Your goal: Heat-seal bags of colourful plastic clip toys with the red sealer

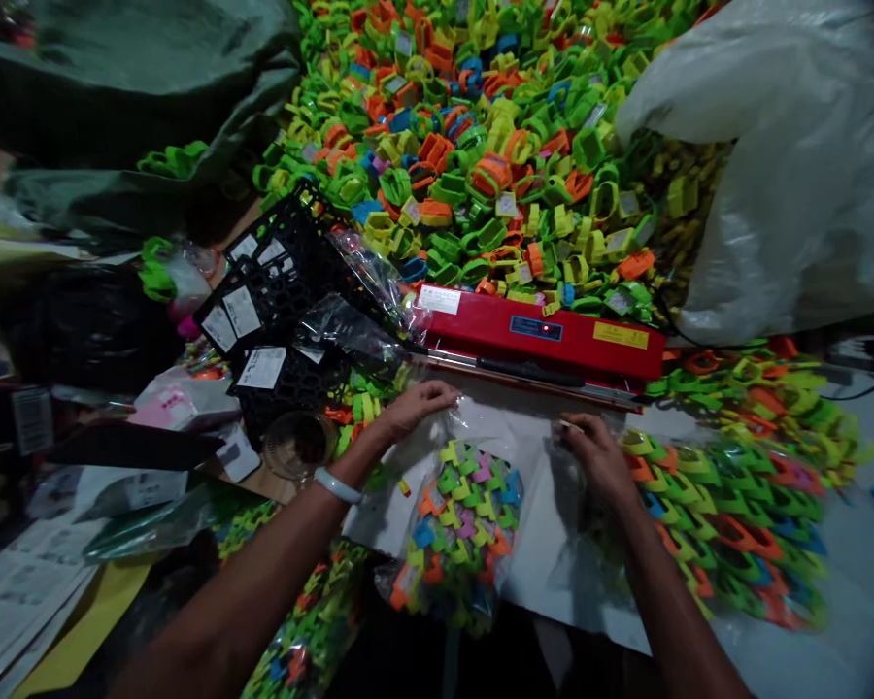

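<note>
A clear plastic bag point(470, 524) packed with small bright plastic toy watches lies on the white work surface point(546, 573) between my hands. At the bag's upper left corner, my left hand point(419, 408) is closed, its fingertips pinched on the thin film. My right hand point(595, 454) is closed too, thumb against fingers, by the upper right corner; the film there is hard to see. Just beyond both hands stands a red heat sealer point(546, 335) with a lit red light and a dark bar along its front. A pale bangle point(337, 485) circles my left wrist.
A large heap of loose toy watches point(481, 165) rises behind the sealer. Filled bags point(728, 524) lie at right, below a big whitish sack point(793, 175). Black mesh trays point(291, 291) with labels, a clear round container point(298, 445) and papers point(25, 592) crowd the left.
</note>
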Tool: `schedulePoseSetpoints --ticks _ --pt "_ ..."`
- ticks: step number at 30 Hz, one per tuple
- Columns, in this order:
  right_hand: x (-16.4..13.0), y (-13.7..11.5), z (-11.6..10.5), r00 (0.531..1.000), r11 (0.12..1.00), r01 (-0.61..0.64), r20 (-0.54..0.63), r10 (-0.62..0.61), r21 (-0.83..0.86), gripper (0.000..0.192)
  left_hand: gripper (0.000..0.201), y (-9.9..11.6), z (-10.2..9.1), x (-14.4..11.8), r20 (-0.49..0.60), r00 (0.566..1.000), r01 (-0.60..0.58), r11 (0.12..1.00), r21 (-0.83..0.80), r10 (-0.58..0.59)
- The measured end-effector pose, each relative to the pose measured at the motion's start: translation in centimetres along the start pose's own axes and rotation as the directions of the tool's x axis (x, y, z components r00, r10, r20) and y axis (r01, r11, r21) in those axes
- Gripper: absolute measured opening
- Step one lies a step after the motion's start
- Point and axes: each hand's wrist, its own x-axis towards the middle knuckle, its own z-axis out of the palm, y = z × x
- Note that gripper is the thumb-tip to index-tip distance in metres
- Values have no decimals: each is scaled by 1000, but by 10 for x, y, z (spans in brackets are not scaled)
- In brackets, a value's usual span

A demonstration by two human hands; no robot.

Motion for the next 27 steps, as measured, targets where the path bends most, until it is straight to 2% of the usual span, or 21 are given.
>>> schedulePoseSetpoints --ticks 2,4,5,7,10,13,16,19,23,25,27 --pt "-11 11 13 986 967 -152 -33 162 206 51 42 -10 9 -6 -174 985 9 998 -61 -20" --pt "-19 20 28 960 932 -274 5 281 238 57 52 -17 17 -12 -261 962 58 993 -106 -84" --pt "-21 24 36 950 929 -309 18 312 205 57 56 -20 20 -15 -257 958 99 988 -123 -128" --pt "-23 30 48 956 949 -290 1 293 127 54 58 -22 26 -19 -183 959 192 972 -136 -215" --pt "-24 36 56 971 984 -157 -167 170 86 46 49 -22 35 -19 -96 947 298 949 -105 -308" --pt "-30 38 55 939 980 -117 -304 162 162 51 42 -21 41 -13 -174 922 336 938 -86 -346" --pt "-35 40 53 932 961 -201 -265 248 190 56 38 -18 38 -9 -258 894 363 930 -59 -366" --pt "-33 39 54 930 942 -250 -215 298 223 47 36 -12 29 -9 -263 877 411 911 -26 -402" --pt "-21 31 54 905 904 -144 -315 285 403 47 30 -4 29 -7 -260 892 363 929 -76 -370" --pt "-15 24 52 906 887 -124 -314 284 444 52 30 -1 35 -3 -281 905 294 947 -127 -319" --pt "-10 16 50 914 895 -161 -279 294 417 54 34 1 43 2 -281 914 248 950 -188 -294"
